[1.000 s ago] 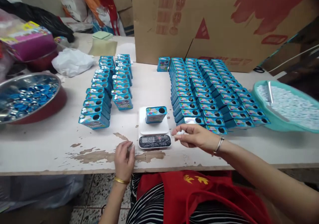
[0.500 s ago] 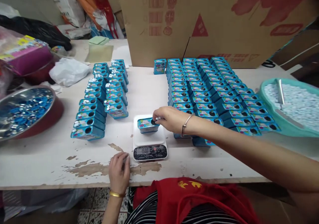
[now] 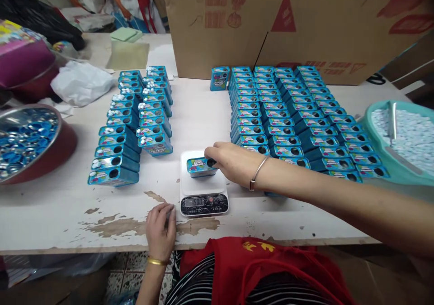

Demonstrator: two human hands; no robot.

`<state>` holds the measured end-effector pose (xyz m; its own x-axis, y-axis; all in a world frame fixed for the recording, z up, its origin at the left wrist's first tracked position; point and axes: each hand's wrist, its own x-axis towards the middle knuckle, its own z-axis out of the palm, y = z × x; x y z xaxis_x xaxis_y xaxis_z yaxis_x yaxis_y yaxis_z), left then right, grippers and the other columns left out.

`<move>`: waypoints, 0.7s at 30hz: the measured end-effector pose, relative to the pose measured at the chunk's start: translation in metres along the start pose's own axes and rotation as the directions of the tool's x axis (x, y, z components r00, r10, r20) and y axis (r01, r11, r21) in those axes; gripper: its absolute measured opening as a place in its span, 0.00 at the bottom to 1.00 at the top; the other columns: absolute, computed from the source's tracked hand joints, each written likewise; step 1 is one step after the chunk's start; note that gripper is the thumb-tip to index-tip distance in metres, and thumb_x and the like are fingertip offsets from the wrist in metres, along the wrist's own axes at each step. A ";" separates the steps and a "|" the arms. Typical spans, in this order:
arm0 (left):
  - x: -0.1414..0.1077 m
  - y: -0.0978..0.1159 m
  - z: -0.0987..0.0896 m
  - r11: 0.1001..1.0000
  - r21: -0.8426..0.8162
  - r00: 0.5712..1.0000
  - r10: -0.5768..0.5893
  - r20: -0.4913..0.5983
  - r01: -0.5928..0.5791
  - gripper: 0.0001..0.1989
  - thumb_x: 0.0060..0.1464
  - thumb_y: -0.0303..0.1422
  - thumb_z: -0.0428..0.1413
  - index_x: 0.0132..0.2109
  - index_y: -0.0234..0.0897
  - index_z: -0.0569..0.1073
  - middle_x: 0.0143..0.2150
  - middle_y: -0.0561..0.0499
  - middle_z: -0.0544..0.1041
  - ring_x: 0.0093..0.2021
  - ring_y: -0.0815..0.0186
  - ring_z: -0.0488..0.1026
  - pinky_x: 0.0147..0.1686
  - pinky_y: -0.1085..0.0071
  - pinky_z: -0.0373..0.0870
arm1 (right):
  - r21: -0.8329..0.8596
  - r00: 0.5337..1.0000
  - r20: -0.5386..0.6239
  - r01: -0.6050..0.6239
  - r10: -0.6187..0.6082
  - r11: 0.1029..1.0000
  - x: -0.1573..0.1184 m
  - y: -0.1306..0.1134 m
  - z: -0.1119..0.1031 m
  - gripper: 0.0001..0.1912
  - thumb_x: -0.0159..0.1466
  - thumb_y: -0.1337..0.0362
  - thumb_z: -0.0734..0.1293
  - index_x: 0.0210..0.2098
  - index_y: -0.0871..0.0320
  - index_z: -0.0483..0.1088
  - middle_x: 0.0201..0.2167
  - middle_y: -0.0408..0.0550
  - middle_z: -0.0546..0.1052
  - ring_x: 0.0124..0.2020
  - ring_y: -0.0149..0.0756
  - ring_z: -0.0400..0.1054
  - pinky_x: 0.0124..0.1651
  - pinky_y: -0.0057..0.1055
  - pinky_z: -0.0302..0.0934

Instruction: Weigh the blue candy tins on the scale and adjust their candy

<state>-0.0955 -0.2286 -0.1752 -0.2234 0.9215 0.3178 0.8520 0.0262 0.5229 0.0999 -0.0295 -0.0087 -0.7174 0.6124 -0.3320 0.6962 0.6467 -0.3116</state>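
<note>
A blue tin (image 3: 200, 165) with a round dark hole at its right end stands on the white kitchen scale (image 3: 190, 189), whose display seems to read 150.0. Over that hole my right hand (image 3: 230, 162) has its fingertips pinched together; whatever they hold is hidden. It wears a silver bangle. My left hand (image 3: 161, 230), with a gold band at the wrist, rests on the table just left of the scale. Its fingers are loosely curled, the thumb apart, with nothing visible in them.
Left of the scale stand two rows of blue tins (image 3: 154, 144), many with white pellets on top. Several more rows (image 3: 281, 151) stand to the right, partly behind my forearm. A bowl of blue lids (image 3: 68, 146), a teal basin (image 3: 373, 119) of white pieces and a cardboard box (image 3: 220, 47) surround them.
White pellets showed at my right fingertips before; now none show there. My right hand has moved slightly left over the tin's hole. The camera view has shifted a little; my left hand stays put.
</note>
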 end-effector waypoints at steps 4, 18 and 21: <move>0.000 0.001 0.001 1.000 0.006 1.000 0.005 0.005 -0.005 0.07 0.58 0.32 0.52 0.42 0.36 0.72 0.40 0.46 0.72 0.43 0.62 0.68 0.44 0.64 0.64 | 0.228 0.996 -0.087 -0.009 0.029 0.974 0.000 0.005 -0.005 0.06 0.63 0.73 0.64 0.39 0.63 0.71 0.33 0.49 0.72 0.34 0.31 0.65 0.35 0.26 0.55; -0.001 0.006 0.001 0.998 0.002 0.998 -0.057 0.020 0.057 0.08 0.58 0.34 0.51 0.41 0.36 0.72 0.40 0.46 0.72 0.43 0.62 0.68 0.45 0.63 0.64 | 0.934 0.995 0.067 -0.087 0.069 0.347 -0.010 0.041 0.008 0.09 0.60 0.63 0.69 0.31 0.64 0.69 0.20 0.42 0.68 0.16 0.18 0.52 0.17 0.20 0.44; 0.000 0.007 0.001 0.998 -0.002 0.998 -0.061 0.021 0.061 0.08 0.58 0.34 0.51 0.41 0.36 0.72 0.40 0.46 0.72 0.43 0.62 0.68 0.45 0.64 0.64 | 0.887 0.998 0.002 -0.030 0.060 0.462 -0.007 0.033 0.008 0.08 0.61 0.65 0.68 0.30 0.65 0.70 0.18 0.40 0.66 0.16 0.18 0.52 0.18 0.19 0.44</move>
<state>-0.0892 -0.2283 -0.1723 -0.2650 0.9262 0.2683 0.8358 0.0819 0.5429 0.1286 -0.0158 -0.0235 -0.6742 0.6491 -0.3523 0.3639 -0.1230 -0.9233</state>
